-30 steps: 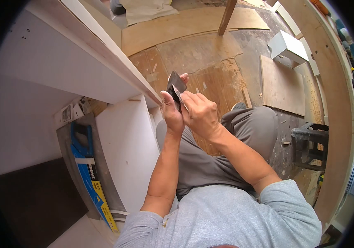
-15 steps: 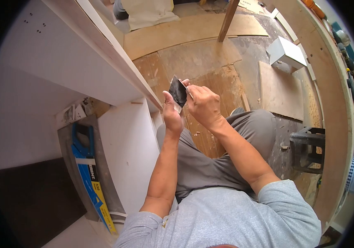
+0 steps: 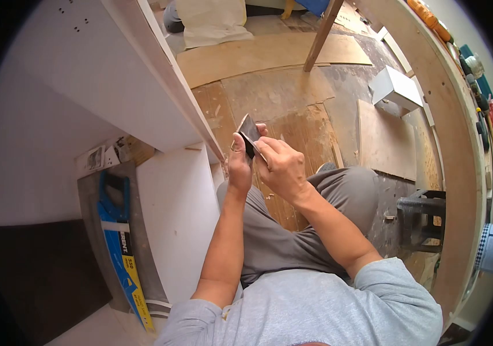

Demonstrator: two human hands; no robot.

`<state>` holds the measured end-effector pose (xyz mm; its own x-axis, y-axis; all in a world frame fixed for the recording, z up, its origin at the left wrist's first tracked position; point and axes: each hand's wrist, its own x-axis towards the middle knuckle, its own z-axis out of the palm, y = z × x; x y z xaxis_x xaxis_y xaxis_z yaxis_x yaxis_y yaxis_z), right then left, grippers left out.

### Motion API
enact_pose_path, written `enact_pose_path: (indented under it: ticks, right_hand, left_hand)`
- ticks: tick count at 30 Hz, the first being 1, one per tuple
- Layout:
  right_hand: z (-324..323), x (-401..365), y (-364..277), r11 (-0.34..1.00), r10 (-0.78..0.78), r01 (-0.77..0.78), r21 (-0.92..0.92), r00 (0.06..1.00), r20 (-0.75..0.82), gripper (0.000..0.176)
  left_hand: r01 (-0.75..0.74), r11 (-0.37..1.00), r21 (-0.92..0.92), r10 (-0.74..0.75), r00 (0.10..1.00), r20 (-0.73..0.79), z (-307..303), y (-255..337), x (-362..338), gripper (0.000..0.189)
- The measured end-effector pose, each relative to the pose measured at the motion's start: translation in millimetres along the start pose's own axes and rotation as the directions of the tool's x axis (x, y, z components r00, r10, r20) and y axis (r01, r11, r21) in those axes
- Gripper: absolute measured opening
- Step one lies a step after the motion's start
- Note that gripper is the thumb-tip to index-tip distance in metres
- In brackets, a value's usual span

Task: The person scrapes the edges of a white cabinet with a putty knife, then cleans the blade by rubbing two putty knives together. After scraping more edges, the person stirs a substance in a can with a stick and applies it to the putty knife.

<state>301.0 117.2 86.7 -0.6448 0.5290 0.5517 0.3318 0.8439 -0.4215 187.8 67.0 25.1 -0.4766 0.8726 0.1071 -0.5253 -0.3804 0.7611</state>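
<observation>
In front of my knees, my left hand (image 3: 239, 167) is closed around a dark flat piece (image 3: 250, 131) with a light edge, thumb on the near side and fingertips on the far side. The piece stands tilted, its pointed upper corner facing away from me. My right hand (image 3: 282, 165) is closed too, fingers bent and pinching at the piece's right edge. I cannot tell whether it grips the same piece or a second thin one.
On the left, a hand saw (image 3: 122, 242) in a blue and yellow sleeve lies beside a white panel (image 3: 174, 216). A black stool (image 3: 422, 219) and a white box (image 3: 396, 88) stand to the right. A wooden post (image 3: 322, 36) rises ahead; tools (image 3: 480, 86) line the right-hand ledge.
The dark piece has tipped, showing a narrower face and a greyer upper part. My right hand has slid slightly down and left along its edge. The whole view has shifted a little.
</observation>
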Motion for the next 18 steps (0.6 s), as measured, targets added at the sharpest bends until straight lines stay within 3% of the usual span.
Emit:
enact_pose_path:
  ticks: [5,7,8,13,14,16,18]
  right_hand:
    - [8.4,6.7,11.7,0.999,0.043,-0.044,-0.008,0.998,-0.054,0.018]
    - [12.4,11.5,18.2,0.999,0.039,-0.038,0.011,0.988,-0.146,0.014]
    - [11.7,13.9,20.0,0.999,0.04,-0.039,0.011,0.988,-0.146,0.014]
    - [6.0,21.5,31.1,0.968,0.239,-0.231,0.098,0.968,-0.074,0.015]
    - [1.8,24.6,32.6,0.968,0.237,-0.229,0.099,0.969,-0.076,0.015]
    - [-11.5,31.8,35.4,0.864,0.446,-0.454,0.216,0.891,0.088,0.017]
    - [-29.0,37.6,30.6,0.839,0.466,-0.468,0.276,0.881,0.08,0.018]
  left_hand:
    - [-0.005,0.997,0.071,0.007,0.999,-0.031,8.5,1.6,-2.8,0.064]
    - [0.001,0.996,0.093,0.003,0.999,-0.041,4.3,-0.3,-4.0,0.062]
    - [0.019,0.985,0.173,-0.011,0.999,-0.047,-0.2,-1.1,-4.0,0.062]
    - [-0.002,0.948,0.319,0.013,0.999,-0.031,3.7,4.3,-7.4,0.063]
    - [-0.006,0.953,0.303,0.0,1.0,0.019,5.2,4.2,-7.7,0.063]
    - [-0.014,0.957,0.29,-0.009,0.997,0.078,8.6,6.6,-7.1,0.064]
    - [0.105,0.979,0.177,-0.115,0.992,0.051,11.5,8.4,-6.4,0.066]
